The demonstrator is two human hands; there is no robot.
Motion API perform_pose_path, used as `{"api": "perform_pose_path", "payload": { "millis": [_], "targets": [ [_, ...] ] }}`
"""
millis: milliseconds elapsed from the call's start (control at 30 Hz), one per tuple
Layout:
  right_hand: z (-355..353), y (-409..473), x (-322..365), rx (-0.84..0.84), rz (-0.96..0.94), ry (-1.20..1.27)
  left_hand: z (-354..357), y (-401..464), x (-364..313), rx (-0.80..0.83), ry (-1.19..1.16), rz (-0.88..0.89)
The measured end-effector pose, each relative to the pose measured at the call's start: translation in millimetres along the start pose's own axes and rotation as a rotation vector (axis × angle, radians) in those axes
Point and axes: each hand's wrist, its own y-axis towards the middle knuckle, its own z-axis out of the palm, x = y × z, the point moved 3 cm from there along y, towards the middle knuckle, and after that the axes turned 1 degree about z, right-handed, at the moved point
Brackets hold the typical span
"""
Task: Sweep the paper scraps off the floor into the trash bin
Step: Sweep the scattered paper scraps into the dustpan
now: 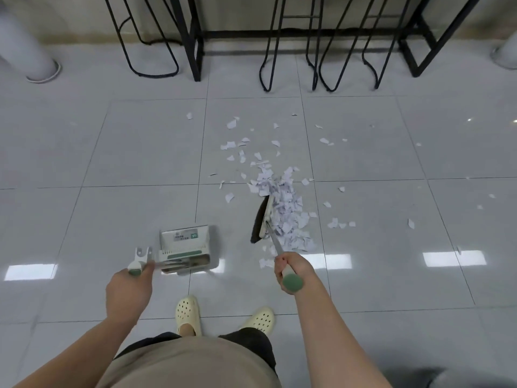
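Mostly white torn paper scraps (282, 208), heaped beside broom (261, 219).

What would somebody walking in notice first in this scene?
The heap of torn paper scraps on the grey tiled floor, middle of view, with strays scattered beyond it. The broom head rests against the heap's left edge, its handle gripped by the right hand. Left of it, the dustpan sits on the tiles, its handle held by the left hand.
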Motion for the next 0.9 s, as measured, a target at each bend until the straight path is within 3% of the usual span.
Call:
{"api": "perform_pose_path", "payload": {
  "millis": [200,333,467,700,900],
  "targets": [
    [27.7,-11.3,11.8,-0.235,-0.121,-0.268,13.7,5.2,-3.9,0.073,-0.093,-0.016],
    [45.2,-15.6,13.7,-0.284,-0.188,-0.328,15.7,25.3,-11.9,0.129,-0.165,-0.002],
    [87.8,-44.2,-4.7,-0.221,-0.192,-0.29,11.1,60.4,-21.9,0.2,-0.171,0.044],
    [194.4,-44.3,-23.4,0.054,-0.106,-0.056,-16.4,128.0,-28.8,0.276,-0.163,0.091],
    [284.5,-25.9,-44.6,0.152,0.013,-0.168,-49.7,174.3,4.6,0.263,-0.211,-0.006]
  ]
}}
